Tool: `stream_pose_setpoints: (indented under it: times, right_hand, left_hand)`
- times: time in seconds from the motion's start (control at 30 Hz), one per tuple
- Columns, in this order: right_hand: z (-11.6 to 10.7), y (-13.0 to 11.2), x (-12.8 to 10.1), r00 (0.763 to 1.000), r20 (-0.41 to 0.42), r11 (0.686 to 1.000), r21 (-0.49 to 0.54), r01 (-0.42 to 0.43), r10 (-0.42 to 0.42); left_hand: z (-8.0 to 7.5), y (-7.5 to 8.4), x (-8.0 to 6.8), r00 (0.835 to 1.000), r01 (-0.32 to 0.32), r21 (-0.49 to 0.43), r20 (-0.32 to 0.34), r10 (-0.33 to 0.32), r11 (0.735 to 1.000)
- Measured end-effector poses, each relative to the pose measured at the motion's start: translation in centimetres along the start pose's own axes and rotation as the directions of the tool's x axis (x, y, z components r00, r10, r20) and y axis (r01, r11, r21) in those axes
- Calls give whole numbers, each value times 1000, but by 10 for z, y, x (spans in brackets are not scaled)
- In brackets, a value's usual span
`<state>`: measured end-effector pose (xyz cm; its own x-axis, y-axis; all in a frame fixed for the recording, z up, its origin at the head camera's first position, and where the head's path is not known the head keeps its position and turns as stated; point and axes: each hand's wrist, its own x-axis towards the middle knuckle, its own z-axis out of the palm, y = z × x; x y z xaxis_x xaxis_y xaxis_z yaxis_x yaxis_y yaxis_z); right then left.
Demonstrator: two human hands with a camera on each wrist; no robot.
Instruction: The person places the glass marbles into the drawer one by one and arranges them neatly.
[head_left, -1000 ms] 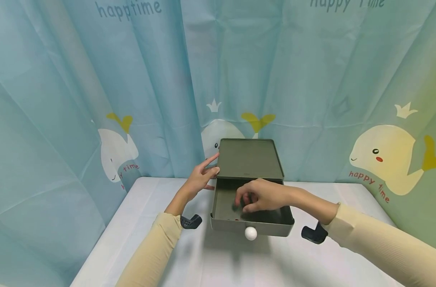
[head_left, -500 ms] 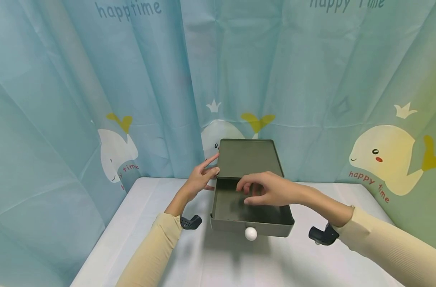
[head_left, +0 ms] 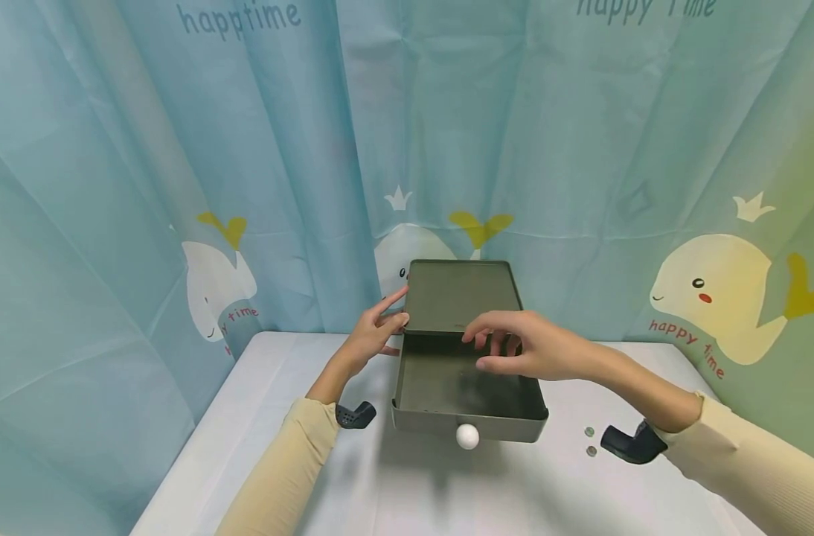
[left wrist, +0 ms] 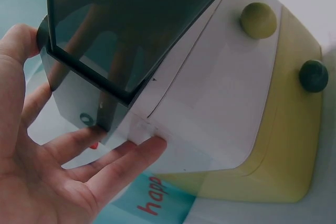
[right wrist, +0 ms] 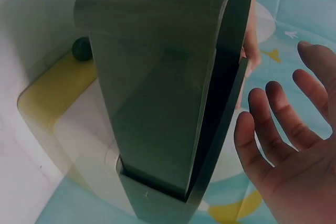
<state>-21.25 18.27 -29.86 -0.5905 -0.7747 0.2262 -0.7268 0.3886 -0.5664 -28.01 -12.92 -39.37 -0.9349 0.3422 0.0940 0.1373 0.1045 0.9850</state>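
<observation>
A person's left hand [head_left: 373,336] braces the left edge of a grey-green drawer box [head_left: 463,298] on the white bench [head_left: 280,447], fingers straight against it, apparently steadying it. The right hand [head_left: 527,350] hovers open and holds nothing above the one pulled-out drawer [head_left: 467,394], which has one white knob [head_left: 468,436]. Two small coins [head_left: 590,441] lie to its right.

surface: white table [head_left: 260,417] | on it: grey drawer box [head_left: 460,298], two small coins [head_left: 589,441] right of it

One drawer box [head_left: 462,313], one white knob [head_left: 468,436], two small coins [head_left: 590,441].
</observation>
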Motion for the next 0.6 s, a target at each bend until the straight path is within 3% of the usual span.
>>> stream_pose_setpoints:
  times: [0.37, 0.6]
  right_hand:
    - [-9, 7, -24, 992, -110, 998, -5, 55, -55]
    - [-16, 12, -45, 986, -160, 999, -20, 45, -48]
  left_hand:
    - [0, 1, -1, 1000, -7, 9, -1, 8, 1000]
    - [1, 0, 0, 1000, -4, 4, -14, 4, 1000]
